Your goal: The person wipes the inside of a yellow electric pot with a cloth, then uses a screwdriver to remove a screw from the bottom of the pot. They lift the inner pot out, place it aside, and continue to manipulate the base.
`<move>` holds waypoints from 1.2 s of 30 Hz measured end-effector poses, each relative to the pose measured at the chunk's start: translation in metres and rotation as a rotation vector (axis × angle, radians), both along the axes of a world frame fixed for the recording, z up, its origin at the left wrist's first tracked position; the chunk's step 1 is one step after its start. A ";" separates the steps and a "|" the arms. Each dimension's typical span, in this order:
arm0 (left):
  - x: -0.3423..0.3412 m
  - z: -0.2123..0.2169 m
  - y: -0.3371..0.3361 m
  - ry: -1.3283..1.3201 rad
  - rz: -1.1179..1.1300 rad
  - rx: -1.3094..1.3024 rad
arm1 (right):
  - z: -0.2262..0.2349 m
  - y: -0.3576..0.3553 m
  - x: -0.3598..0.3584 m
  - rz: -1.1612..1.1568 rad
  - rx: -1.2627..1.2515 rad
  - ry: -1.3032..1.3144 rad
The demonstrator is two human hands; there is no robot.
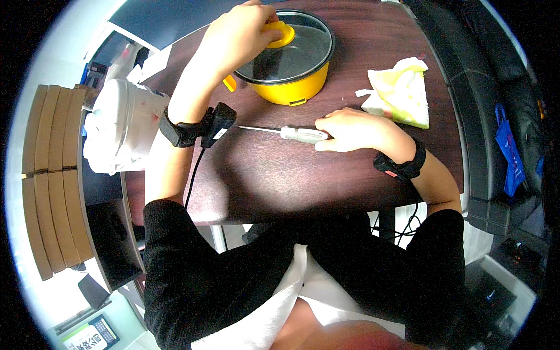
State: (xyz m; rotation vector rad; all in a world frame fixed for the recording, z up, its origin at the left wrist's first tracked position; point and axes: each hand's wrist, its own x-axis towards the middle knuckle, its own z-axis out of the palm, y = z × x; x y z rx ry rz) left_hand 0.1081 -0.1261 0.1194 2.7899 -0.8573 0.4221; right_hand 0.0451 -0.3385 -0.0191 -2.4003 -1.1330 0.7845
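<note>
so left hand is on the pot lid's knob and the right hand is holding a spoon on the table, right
Not quite. The left hand is on the yellow knob of the pot lid, but the right hand holds a screwdriver, not a spoon. It lies along the table with its thin shaft pointing to the person's left, as the head view shows.
</note>
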 end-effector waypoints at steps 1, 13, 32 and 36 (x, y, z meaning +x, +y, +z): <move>0.000 0.000 -0.001 0.002 0.006 0.002 | 0.001 0.000 0.000 0.001 0.002 0.000; 0.035 -0.024 0.015 -0.022 -0.121 0.089 | -0.003 -0.001 0.001 0.006 -0.004 -0.015; -0.066 -0.068 0.084 0.015 -0.139 -0.210 | 0.003 0.001 -0.005 -0.017 0.055 -0.091; -0.092 -0.074 0.112 0.140 -0.027 -0.318 | 0.015 0.012 -0.008 -0.043 0.046 -0.053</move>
